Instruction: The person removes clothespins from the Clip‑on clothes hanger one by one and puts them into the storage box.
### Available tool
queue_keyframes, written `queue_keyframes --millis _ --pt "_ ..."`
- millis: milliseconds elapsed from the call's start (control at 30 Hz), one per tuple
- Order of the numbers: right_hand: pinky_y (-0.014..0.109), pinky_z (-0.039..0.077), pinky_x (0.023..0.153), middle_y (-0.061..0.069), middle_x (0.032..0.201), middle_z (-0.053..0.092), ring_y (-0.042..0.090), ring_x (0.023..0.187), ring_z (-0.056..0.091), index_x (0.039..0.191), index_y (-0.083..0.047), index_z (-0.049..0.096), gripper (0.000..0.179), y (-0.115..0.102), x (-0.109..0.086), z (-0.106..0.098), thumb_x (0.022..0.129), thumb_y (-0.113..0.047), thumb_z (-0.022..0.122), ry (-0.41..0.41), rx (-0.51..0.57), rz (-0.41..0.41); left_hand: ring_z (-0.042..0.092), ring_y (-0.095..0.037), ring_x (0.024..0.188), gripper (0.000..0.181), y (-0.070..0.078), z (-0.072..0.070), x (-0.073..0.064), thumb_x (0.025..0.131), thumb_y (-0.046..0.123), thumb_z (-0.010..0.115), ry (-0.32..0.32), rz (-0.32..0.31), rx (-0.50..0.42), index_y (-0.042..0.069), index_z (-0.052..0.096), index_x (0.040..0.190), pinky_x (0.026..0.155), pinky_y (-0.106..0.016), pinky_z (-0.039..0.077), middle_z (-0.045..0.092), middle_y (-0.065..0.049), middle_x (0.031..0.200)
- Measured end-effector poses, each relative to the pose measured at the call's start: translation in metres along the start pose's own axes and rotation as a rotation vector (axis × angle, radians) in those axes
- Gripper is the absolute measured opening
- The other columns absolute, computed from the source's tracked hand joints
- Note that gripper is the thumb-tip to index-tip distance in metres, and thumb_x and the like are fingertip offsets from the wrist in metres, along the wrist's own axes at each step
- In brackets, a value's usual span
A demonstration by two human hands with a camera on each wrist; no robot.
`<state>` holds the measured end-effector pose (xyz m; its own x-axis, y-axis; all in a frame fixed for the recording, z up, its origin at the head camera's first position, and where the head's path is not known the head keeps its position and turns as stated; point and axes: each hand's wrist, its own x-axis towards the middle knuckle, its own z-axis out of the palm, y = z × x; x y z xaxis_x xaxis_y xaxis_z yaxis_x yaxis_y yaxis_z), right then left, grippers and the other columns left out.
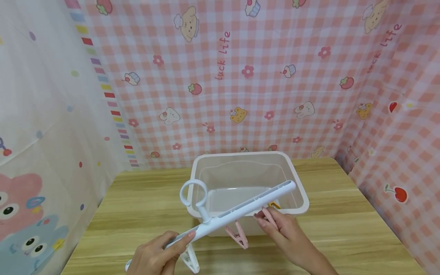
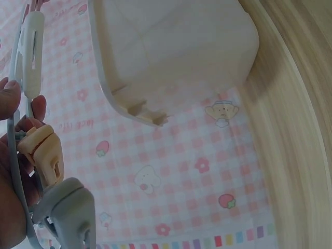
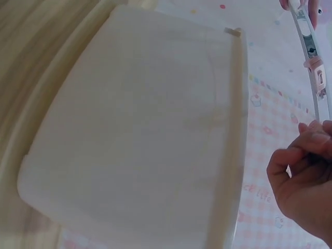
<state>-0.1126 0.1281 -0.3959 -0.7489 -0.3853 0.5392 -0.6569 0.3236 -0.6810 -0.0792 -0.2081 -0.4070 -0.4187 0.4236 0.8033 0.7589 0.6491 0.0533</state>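
A white bar-shaped clip hanger (image 1: 240, 209) with a ring hook (image 1: 193, 193) slants across the front of the bin. My left hand (image 1: 159, 254) grips its left part, thumb on top. Clips hang beneath the bar: a white clip (image 1: 190, 259) close to the left hand and a pink clip (image 1: 238, 236) farther right. The left wrist view also shows a peach clip (image 2: 45, 153) and a grey clip (image 2: 70, 212) by that hand. Near the bar's right end, my right hand (image 1: 287, 233) pinches another pink clip (image 1: 269, 217); its jaws are mostly hidden.
Behind the hanger, a whitish plastic bin (image 1: 302, 200) stands on the wood-grain table (image 1: 144, 206). A small yellow-orange item (image 1: 274, 205) shows inside it, partly covered. Checked cloth (image 1: 220, 95) hangs at the back and right, with pale printed cloth (image 1: 44, 133) on the left.
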Motion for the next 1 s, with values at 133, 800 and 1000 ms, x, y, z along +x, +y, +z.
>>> queue_keyframes --millis 133,800,1000 --pt "0.015 0.047 0.060 -0.013 0.072 0.058 -0.008 0.066 0.047 0.107 -0.010 0.066 0.016 0.001 0.001 0.001 0.098 0.002 0.060 0.049 -0.140 -0.065 0.032 0.007 0.061 0.044 0.000 0.000 -0.001 0.111 0.029 0.035 -0.002 -0.003 -0.004 0.016 0.076 0.119 0.052 -0.004 0.026 0.064 0.005 0.083" --pt "0.019 0.025 0.046 -0.013 0.053 0.040 0.002 0.049 0.027 0.092 -0.010 0.060 0.050 0.012 0.005 0.007 0.111 -0.043 0.028 0.338 -0.792 -0.292 0.032 0.007 0.062 0.046 0.001 0.002 -0.001 0.111 0.027 0.032 -0.005 -0.004 0.009 0.017 0.076 0.120 0.053 -0.004 0.026 0.064 0.006 0.082" --pt "0.020 0.024 0.045 -0.011 0.051 0.043 0.004 0.046 0.027 0.089 -0.007 0.060 0.050 0.014 0.006 0.007 0.112 -0.040 0.029 0.363 -0.848 -0.314 0.032 0.007 0.062 0.046 0.002 0.002 -0.001 0.111 0.028 0.032 -0.013 -0.008 0.005 0.017 0.076 0.120 0.053 -0.003 0.027 0.064 0.006 0.082"
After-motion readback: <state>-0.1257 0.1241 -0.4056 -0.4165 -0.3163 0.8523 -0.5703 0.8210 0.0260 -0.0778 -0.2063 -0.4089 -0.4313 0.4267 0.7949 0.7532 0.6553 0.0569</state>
